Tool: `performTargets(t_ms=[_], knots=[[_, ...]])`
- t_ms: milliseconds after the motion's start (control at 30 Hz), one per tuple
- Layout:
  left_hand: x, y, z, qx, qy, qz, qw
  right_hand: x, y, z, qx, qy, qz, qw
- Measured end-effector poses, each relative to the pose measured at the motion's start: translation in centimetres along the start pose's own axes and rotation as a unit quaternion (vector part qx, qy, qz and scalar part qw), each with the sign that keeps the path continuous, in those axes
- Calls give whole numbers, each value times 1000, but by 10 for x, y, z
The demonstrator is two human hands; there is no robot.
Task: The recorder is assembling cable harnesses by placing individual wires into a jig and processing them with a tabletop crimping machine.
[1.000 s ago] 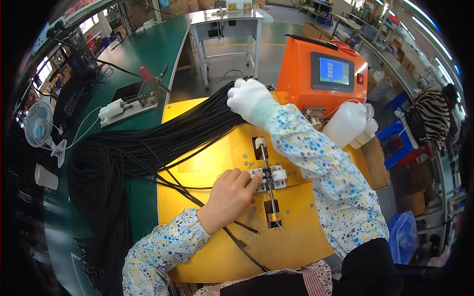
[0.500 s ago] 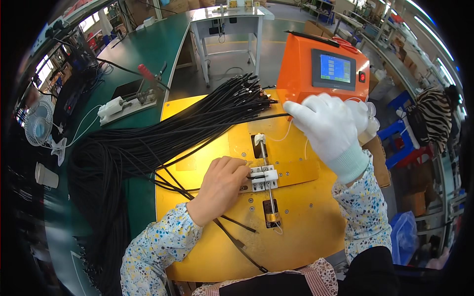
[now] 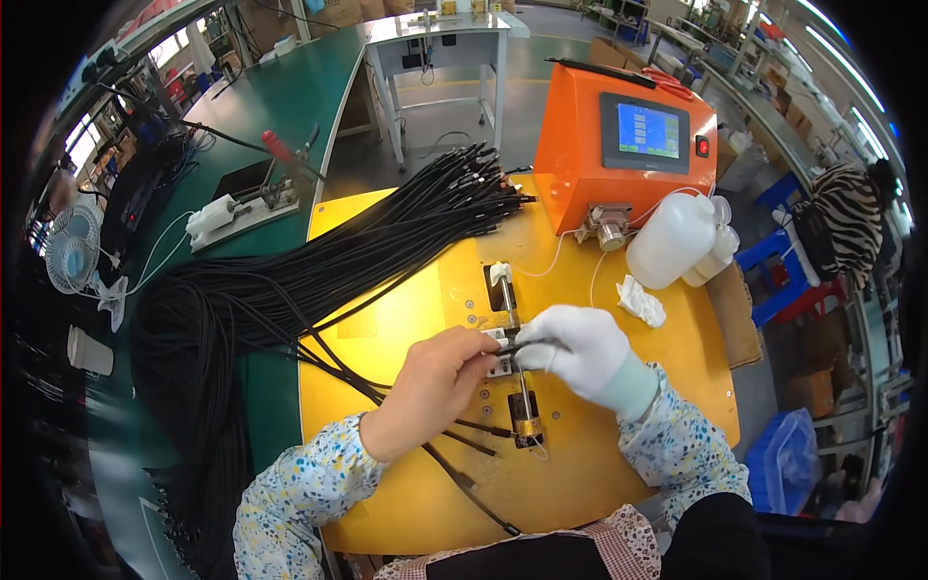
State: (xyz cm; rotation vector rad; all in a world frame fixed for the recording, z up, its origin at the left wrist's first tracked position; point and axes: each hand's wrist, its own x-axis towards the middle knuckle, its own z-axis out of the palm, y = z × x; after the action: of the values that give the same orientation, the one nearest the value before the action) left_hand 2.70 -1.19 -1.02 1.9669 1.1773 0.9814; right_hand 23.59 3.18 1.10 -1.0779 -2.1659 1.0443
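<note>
Now we see two hands meeting over a small metal clamp [image 3: 505,350] in the middle of the yellow surface [image 3: 619,464]. Our left hand [image 3: 430,387] is bare, and its grip is pinched on a thin black cable [image 3: 483,360] right at the clamp. Our right hand [image 3: 580,353] wears a white glove, and its grip is pressed together on the same cable's end, just over the clamp. So the cable is between both hands, lying across the clamp.

We think the work is far from over. A big bundle of black cables [image 3: 319,280] lies to the left and fans out toward the orange machine [image 3: 623,145]. Only a few loose cables [image 3: 464,445] lie near us, below the clamp; we cannot tell if those are finished.

Some things are hard to see. The cable tip is hidden under the gloved fingers. The clamp is partly covered by both hands. The cable bundle runs off into the dark lower left edge.
</note>
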Motion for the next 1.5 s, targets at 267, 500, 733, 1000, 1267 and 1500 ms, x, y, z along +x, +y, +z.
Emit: performTargets(t_ms=[267,500,733,1000,1267,1500], knots=[[-3,-17,8,148,19,65,987,3,30,5,-95,57,-90,990],[0,-18,8,364,-24,171,915,26,31,-9,64,34,8,997],[-1,-10,6,407,-39,188,893,156,6,0,-386,-13,-30,922],[-1,-14,7,401,-41,197,894,212,18,14,-498,-111,-70,857],[-3,-19,3,373,-30,165,912,152,-30,-14,-501,186,-319,783],[5,-25,-4,300,13,101,948,67,-17,-39,-501,178,-239,813]])
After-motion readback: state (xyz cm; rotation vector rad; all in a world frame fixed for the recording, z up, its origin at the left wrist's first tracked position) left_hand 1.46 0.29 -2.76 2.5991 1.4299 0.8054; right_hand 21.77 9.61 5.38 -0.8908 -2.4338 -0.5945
